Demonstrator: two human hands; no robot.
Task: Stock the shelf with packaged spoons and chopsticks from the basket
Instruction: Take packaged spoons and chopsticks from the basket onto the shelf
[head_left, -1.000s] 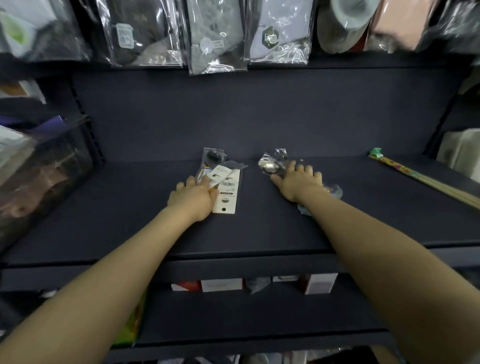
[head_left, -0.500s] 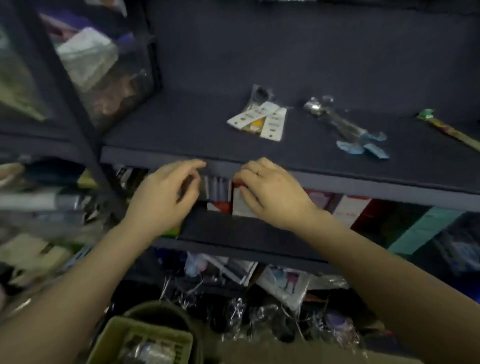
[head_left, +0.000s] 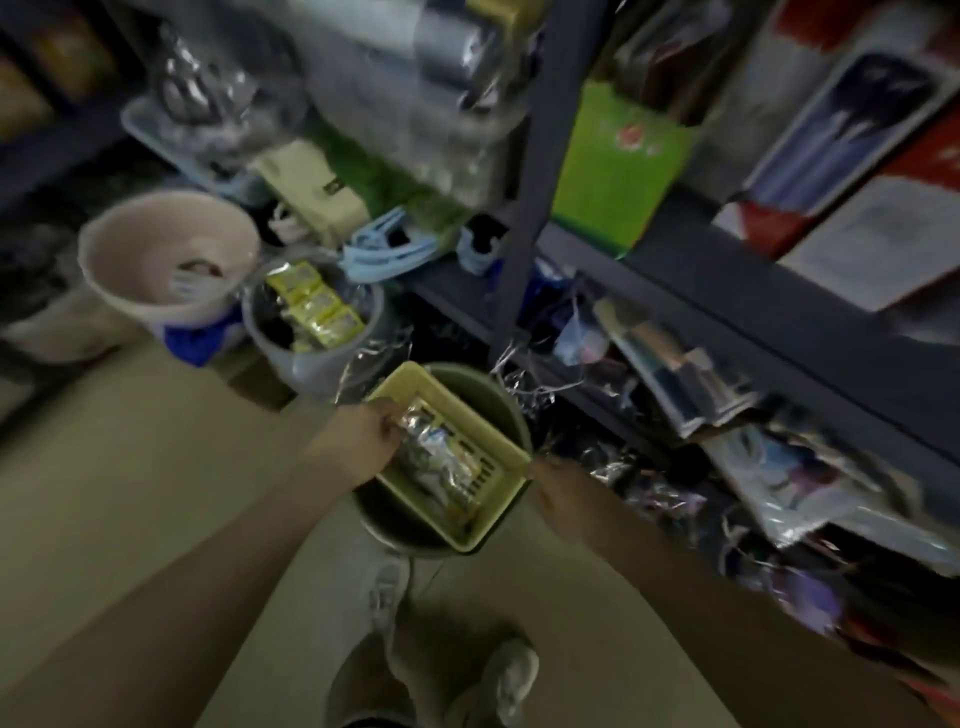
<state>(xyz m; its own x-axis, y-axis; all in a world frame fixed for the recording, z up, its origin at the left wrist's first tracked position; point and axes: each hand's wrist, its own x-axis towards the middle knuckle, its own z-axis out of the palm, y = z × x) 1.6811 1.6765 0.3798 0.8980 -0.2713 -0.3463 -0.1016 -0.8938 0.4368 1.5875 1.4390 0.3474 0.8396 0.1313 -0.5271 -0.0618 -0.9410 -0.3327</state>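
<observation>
A yellow-green basket (head_left: 493, 441) sits on top of a dark green bucket (head_left: 395, 525) on the floor, below the shelving. Shiny clear packets (head_left: 441, 457) of cutlery lie inside it. My left hand (head_left: 358, 439) reaches over the basket's left rim, its fingers curled on the top end of a packet. My right hand (head_left: 558, 496) is beside the basket's right corner, blurred by motion, and its fingers are hard to make out. The dark shelf with the stocked spoons is out of view.
A grey bucket (head_left: 311, 358) with yellow packets and a pale tub (head_left: 156, 291) stand to the left. A dark shelf post (head_left: 524, 218) and cluttered lower shelves (head_left: 779, 322) are on the right. My shoes (head_left: 509, 680) are on the beige floor.
The view has swung down from the shelf to the floor. Both hands left the shelf edge and dropped to the basket; the left one now reaches into it.
</observation>
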